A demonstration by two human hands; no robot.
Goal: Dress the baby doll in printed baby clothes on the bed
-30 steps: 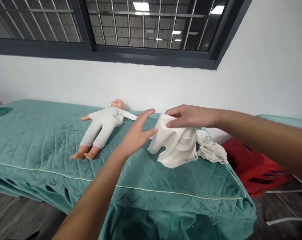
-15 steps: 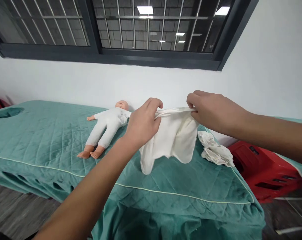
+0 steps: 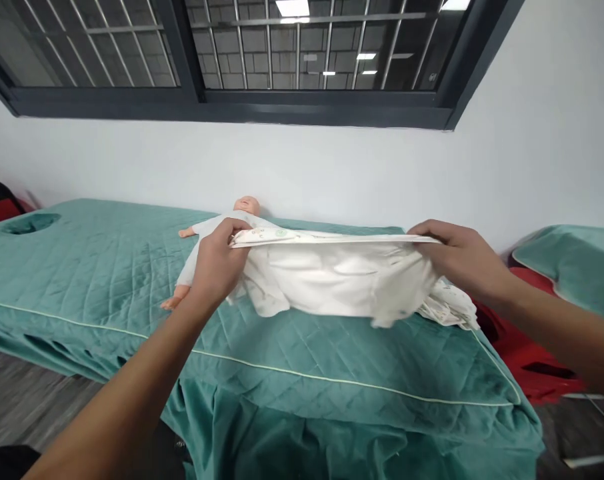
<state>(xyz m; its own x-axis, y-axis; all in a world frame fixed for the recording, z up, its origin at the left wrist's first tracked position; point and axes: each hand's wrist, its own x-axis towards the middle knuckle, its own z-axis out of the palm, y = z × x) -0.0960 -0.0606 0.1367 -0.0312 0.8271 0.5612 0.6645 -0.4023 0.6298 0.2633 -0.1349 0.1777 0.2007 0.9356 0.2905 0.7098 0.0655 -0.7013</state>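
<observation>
A small white baby garment (image 3: 327, 277) with a faint print along its edge is stretched taut above the bed. My left hand (image 3: 219, 260) is closed on one end of that edge, and my right hand (image 3: 457, 257) pinches the other end. The cloth hangs in folds below; its exact cut cannot be made out. Behind my left hand a baby doll (image 3: 247, 205) in a white suit lies on its back, partly covered by the hand and garment. A crumpled printed white cloth (image 3: 451, 305) rests by the bed's right edge, close to my right hand.
A green quilted cover (image 3: 107, 273) spreads over the bed, which has a face hole (image 3: 31, 223) at the far left. Red plastic stools (image 3: 527, 353) stand on the right beside another green-covered surface (image 3: 577, 260). A barred window (image 3: 302, 60) is set in the white wall.
My hands have moved apart, left hand leftward and right hand rightward and lower. The garment's bunched edge is now pulled out wide and straight. The view has shifted slightly.
</observation>
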